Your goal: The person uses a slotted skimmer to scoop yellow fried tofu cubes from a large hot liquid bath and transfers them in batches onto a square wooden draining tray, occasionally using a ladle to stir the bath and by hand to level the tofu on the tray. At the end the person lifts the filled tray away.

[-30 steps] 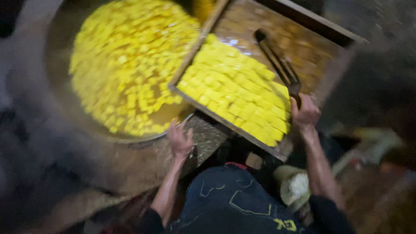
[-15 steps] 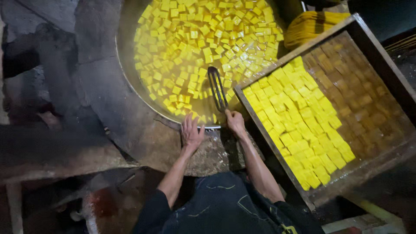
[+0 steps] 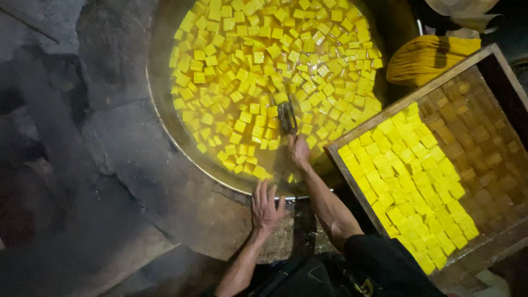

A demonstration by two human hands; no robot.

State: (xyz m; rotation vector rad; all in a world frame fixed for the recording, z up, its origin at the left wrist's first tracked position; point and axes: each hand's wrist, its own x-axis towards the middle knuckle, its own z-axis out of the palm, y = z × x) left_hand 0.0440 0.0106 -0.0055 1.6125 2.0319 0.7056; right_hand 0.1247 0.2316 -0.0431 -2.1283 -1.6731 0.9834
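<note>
A wide metal pan (image 3: 157,118) holds yellow liquid with several floating yellow cubes (image 3: 250,66). My right hand (image 3: 300,151) reaches over the near rim and grips a dark metal tool (image 3: 286,116) whose end dips among the cubes. My left hand (image 3: 266,208) rests flat, fingers spread, on the grey stone ledge (image 3: 165,187) just below the pan's rim. To the right, a wooden tray (image 3: 484,60) carries rows of yellow cubes (image 3: 410,176) on its near half and bare brown slats on its far half.
A folded yellow cloth (image 3: 426,58) lies beyond the tray's far corner. Rough dark stone surrounds the pan on the left. My dark trousers fill the bottom edge.
My right hand has pushed the tool farther out over the pan, into the cubes. The camera has moved closer. My left hand stays on the ledge.
</note>
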